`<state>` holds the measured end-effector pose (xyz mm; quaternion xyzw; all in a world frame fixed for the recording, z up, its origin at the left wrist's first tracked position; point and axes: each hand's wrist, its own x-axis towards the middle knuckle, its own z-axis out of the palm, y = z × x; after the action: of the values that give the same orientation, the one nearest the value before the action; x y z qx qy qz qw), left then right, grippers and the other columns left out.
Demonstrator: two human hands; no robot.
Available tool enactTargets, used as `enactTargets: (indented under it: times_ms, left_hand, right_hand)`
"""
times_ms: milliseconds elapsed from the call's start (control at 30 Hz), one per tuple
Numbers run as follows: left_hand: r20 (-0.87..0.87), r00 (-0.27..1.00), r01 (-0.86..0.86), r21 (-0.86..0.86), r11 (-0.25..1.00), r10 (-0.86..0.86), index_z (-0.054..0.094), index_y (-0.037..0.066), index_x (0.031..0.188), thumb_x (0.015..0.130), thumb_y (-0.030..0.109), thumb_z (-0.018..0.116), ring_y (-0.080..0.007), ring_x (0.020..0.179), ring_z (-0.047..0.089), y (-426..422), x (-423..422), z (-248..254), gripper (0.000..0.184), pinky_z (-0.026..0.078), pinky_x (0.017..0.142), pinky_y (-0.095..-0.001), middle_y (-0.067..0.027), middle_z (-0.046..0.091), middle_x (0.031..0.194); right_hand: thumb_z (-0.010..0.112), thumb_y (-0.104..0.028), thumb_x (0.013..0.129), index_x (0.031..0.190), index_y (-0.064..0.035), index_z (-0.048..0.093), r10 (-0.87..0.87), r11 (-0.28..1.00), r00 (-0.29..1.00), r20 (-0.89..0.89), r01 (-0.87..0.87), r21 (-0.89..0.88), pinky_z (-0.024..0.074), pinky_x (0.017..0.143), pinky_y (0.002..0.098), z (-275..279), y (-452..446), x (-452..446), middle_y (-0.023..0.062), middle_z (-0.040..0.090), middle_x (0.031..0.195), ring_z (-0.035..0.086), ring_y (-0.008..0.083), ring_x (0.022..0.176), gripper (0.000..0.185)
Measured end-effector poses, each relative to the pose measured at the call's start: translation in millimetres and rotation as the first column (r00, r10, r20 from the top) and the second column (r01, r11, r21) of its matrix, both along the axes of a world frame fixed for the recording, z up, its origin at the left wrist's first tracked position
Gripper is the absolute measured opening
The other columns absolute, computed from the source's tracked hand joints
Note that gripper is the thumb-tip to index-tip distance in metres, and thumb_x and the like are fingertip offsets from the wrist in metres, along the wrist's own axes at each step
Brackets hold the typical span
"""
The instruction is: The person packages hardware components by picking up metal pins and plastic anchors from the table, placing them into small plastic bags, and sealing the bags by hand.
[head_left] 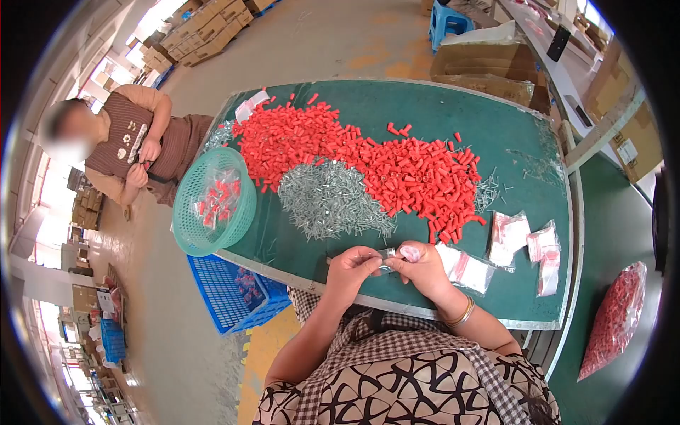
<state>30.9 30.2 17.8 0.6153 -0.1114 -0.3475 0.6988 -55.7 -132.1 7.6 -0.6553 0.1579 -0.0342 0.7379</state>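
At the table's near edge my left hand [351,273] pinches one side of a small clear plastic bag [386,259]. My right hand [423,271] grips the bag's other side, thumb and fingers pressed together close to the left ones. Most of the bag is covered by my fingers, and its contents cannot be made out. Just beyond my hands lies a heap of grey metal screws [326,202]. Behind and around it spreads a big pile of red plastic plugs [418,177]. Flat clear bags [465,271] lie on the table right of my right hand.
The green table [397,99] has a metal rim. A green basket [185,234] with bagged red pieces stands at its left corner, above a blue crate [216,301]. More bags [508,237] lie right. A large sack of red pieces [615,319] is farther right. Another person [134,142] sits left.
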Motion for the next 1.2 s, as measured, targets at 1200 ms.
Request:
enactTargets:
  times_ms: [1200]
  left_hand:
    - [0.925,0.380,-0.346,0.144,0.927,-0.002,0.054,0.002,0.072,0.065,-0.008,0.066,-0.0267,0.067,0.056,-16,-14,8,0.017,0.045,0.062,-0.0355,-0.0095,0.057,0.070]
  right_hand:
    - [0.070,-0.004,0.073,0.075,-0.0012,0.066,-0.119,0.837,0.963,0.243,0.229,-0.497,0.0478,0.060,0.0341,11,10,-2,0.0094,0.059,0.070,0.060,0.0245,0.068,0.006]
